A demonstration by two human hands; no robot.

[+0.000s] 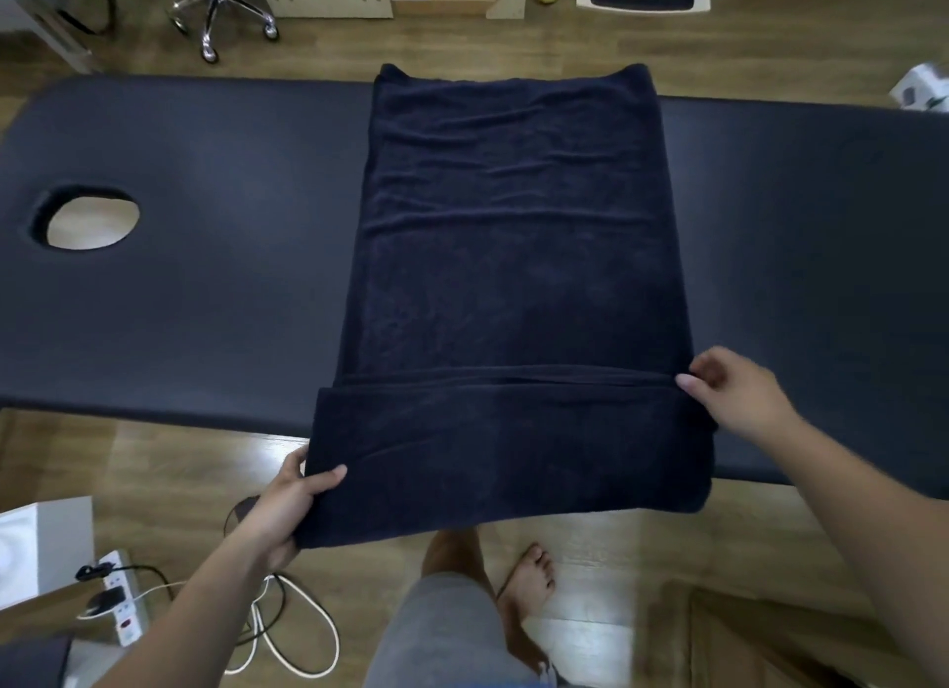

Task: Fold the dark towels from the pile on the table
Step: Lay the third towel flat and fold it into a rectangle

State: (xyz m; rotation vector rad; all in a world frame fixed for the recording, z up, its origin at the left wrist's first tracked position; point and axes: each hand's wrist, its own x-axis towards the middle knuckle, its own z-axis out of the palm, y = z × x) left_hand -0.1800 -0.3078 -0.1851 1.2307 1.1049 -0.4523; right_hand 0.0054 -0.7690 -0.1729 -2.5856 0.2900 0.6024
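Note:
A dark navy towel [513,256] lies spread across the black padded table [205,276], running from the far edge to the near edge, where its front part hangs over. My left hand [287,507] grips the hanging lower left corner, thumb on top. My right hand [729,389] pinches the towel's right edge at the table's near edge, beside a seam across the cloth. No pile of other towels is in view.
The table has an oval face hole [90,220] at the left. A power strip [120,600] and looped cables [287,636] lie on the wooden floor by my bare feet. A wheeled stool base [226,14] stands beyond the table.

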